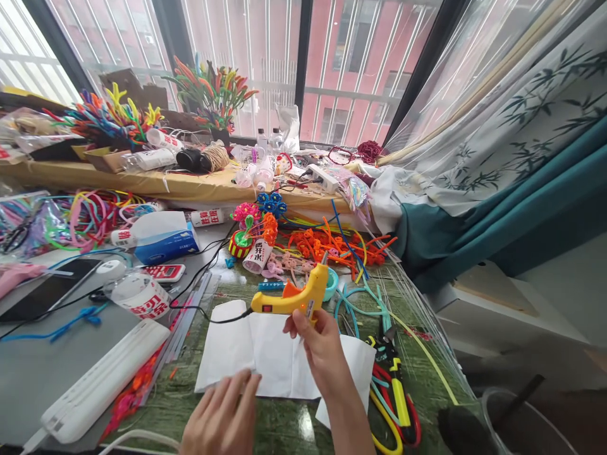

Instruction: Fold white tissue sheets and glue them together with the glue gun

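Note:
My right hand (318, 338) grips a yellow hot glue gun (284, 303) by the rear of its body, with thumb and fingers around it. The gun's nozzle points up, its handle reaches left, and a black cord trails off the handle end. Below it lies a creased white sheet of paper (272, 360) on the green table. At the paper's lower left edge is my left hand (222, 414), fingers stretched forward and no object visible in it; its palm side is hidden. Pliers with yellow-black handles (399, 392) lie right of the paper.
Orange pipe cleaners (322, 246) and pipe-cleaner flowers (256, 221) crowd the far side. A white power strip (107, 379), a plastic bottle (140, 296) and a blue tissue pack (165, 243) stand left. A transparent container (521, 420) is at the lower right.

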Available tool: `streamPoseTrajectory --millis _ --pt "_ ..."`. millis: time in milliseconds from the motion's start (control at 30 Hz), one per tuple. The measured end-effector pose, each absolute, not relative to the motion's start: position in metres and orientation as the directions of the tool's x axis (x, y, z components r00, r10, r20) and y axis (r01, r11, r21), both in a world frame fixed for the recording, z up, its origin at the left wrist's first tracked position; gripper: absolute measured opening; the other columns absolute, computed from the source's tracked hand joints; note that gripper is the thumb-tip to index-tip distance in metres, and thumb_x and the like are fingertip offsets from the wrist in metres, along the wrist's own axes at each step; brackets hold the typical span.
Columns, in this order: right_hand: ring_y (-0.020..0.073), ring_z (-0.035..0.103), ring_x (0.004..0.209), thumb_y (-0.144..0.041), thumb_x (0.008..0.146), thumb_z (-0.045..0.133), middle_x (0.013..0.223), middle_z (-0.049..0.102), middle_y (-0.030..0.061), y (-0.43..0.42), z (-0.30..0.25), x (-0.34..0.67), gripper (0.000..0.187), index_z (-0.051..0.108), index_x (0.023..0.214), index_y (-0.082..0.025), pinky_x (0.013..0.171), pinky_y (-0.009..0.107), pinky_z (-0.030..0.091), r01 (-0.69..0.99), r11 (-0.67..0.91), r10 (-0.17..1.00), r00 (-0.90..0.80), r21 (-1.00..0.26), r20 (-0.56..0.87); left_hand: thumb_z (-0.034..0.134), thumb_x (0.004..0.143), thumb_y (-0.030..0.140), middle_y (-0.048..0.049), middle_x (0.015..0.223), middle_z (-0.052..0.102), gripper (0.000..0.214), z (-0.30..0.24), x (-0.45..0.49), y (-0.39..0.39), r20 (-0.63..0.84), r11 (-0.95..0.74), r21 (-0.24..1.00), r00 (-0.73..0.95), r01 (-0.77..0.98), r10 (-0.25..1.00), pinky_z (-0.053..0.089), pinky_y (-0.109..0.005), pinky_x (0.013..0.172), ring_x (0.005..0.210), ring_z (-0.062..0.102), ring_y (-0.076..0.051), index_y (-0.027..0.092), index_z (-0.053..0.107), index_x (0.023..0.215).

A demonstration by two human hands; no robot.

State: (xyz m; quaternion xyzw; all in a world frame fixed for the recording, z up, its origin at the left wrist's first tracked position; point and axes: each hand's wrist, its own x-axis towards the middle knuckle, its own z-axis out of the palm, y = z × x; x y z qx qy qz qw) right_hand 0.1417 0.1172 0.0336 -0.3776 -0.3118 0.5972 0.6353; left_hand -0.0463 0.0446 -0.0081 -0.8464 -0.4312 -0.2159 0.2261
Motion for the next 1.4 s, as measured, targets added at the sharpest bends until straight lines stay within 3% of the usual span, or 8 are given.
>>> streamPoseTrajectory --millis 233,400,633,933,1133,1233,1300,1400 --pt "0.015 0.063 0.057 -0.043 0.058 0.092 0.066 0.071 0.001 0.135 0.048 0.157 0.034 0.074 0.073 -0.02 0.056 0.026 0.049 -0.43 0.011 0.996 0.086 -0.903 -0.029 0.05 0.089 0.018 -0.0142 0.117 0.073 0.03 -0.034 -0.036 0.066 0.447 -0.219 -0.31 0.345 0.925 0.825 0.052 -0.039 0.08 0.1 0.069 -0.028 0.015 0.072 0.109" --pt "0.0159 0.065 0.059 -0.047 0.059 0.091 0.065 0.072 0.002 0.134 0.046 0.154 0.036 0.075 0.074 -0.018 0.06 0.028 0.052 -0.432 -0.003 0.998 0.057 -0.902 -0.031 0.046 0.087 0.012 -0.0162 0.123 0.071 0.038 -0.038 -0.041 0.065 0.41 -0.191 -0.312 0.313 0.931 0.856 0.054 -0.041 0.081 0.102 0.07 -0.028 0.012 0.072 0.114" --pt "0.0172 0.068 0.063 -0.048 0.063 0.089 0.072 0.076 0.0054 0.125 0.038 0.147 0.037 0.077 0.079 -0.017 0.063 0.029 0.054 -0.465 -0.014 0.998 0.041 -0.885 -0.038 0.044 0.092 0.02 -0.0063 0.125 0.072 0.035 -0.024 -0.051 0.061 0.157 -0.235 -0.176 0.263 0.956 0.952 0.055 -0.043 0.089 0.106 0.071 -0.022 0.024 0.072 0.113" --pt "0.0192 0.071 0.067 -0.043 0.069 0.087 0.076 0.077 0.0062 0.117 0.028 0.135 0.031 0.077 0.083 -0.018 0.067 0.031 0.056 -0.489 -0.019 0.999 0.032 -0.872 -0.04 0.034 0.094 0.014 -0.0088 0.141 0.059 0.047 -0.021 -0.073 0.061 -0.08 -0.202 -0.191 0.19 0.961 0.979 0.049 -0.05 0.103 0.124 0.062 -0.025 0.018 0.063 0.129" --pt "0.0155 0.07 0.068 -0.041 0.072 0.086 0.079 0.078 0.0033 0.117 0.031 0.139 0.024 0.077 0.084 -0.021 0.067 0.026 0.054 -0.503 0.008 0.993 0.103 -0.864 -0.05 0.034 0.096 0.023 -0.0129 0.142 0.059 0.044 -0.044 -0.104 0.058 0.093 -0.212 -0.223 0.237 0.951 0.967 0.051 -0.047 0.092 0.114 0.067 -0.027 0.015 0.062 0.13" --pt "0.0156 0.069 0.067 -0.041 0.072 0.086 0.078 0.077 0.004 0.115 0.031 0.134 0.026 0.077 0.086 -0.02 0.066 0.026 0.054 -0.507 -0.006 0.994 0.088 -0.862 -0.059 0.037 0.095 0.021 -0.0143 0.128 0.069 0.039 -0.036 -0.105 0.054 0.183 -0.295 -0.216 0.335 0.931 0.924 0.047 -0.044 0.092 0.105 0.071 -0.025 0.015 0.066 0.12" --pt "0.0162 0.069 0.065 -0.042 0.071 0.086 0.076 0.077 0.0051 0.113 0.029 0.127 0.029 0.077 0.086 -0.018 0.064 0.027 0.054 -0.51 -0.03 0.996 0.06 -0.86 -0.07 0.039 0.095 0.019 -0.0103 0.113 0.075 0.035 -0.016 -0.097 0.052 0.315 -0.357 -0.209 0.408 0.91 0.857 0.042 -0.043 0.099 0.098 0.072 -0.022 0.018 0.065 0.118" --pt "0.0167 0.068 0.063 -0.044 0.07 0.086 0.075 0.076 0.0064 0.108 0.024 0.114 0.033 0.077 0.085 -0.016 0.061 0.027 0.053 -0.519 -0.077 0.995 0.01 -0.851 -0.096 0.051 0.093 0.023 -0.0097 0.1 0.077 0.032 0.021 -0.076 0.056 0.665 -0.219 -0.117 0.24 0.969 0.707 0.041 -0.04 0.1 0.088 0.07 -0.021 0.016 0.06 0.123"
